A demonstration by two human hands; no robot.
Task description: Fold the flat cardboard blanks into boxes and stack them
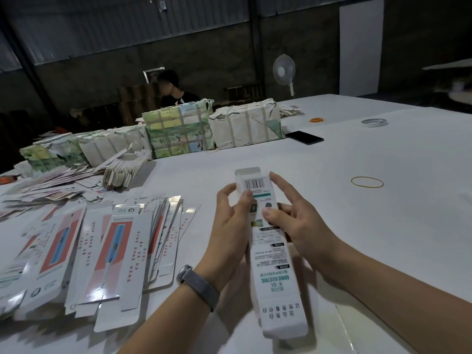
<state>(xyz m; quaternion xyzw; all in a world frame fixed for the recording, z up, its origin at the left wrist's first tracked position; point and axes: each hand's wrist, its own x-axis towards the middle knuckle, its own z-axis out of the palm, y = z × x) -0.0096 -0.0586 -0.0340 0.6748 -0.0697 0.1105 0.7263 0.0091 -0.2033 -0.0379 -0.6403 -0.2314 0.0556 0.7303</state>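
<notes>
Both hands grip one long white box (274, 254) above the table (357, 213), near the picture's centre: the left hand (233, 221) curls round its left edge, the right hand (291, 213) pinches its far end, thumb on the printed face. At nine o'clock flat blanks (102, 251) lie fanned out. A rubber band (367, 181) lies at two o'clock. Farther off, at eleven to twelve o'clock, strapped bundles (212, 129) hide much of a seated person (173, 90). A phone (304, 137), tape roll (374, 122) and fan (284, 70) lie beyond.
</notes>
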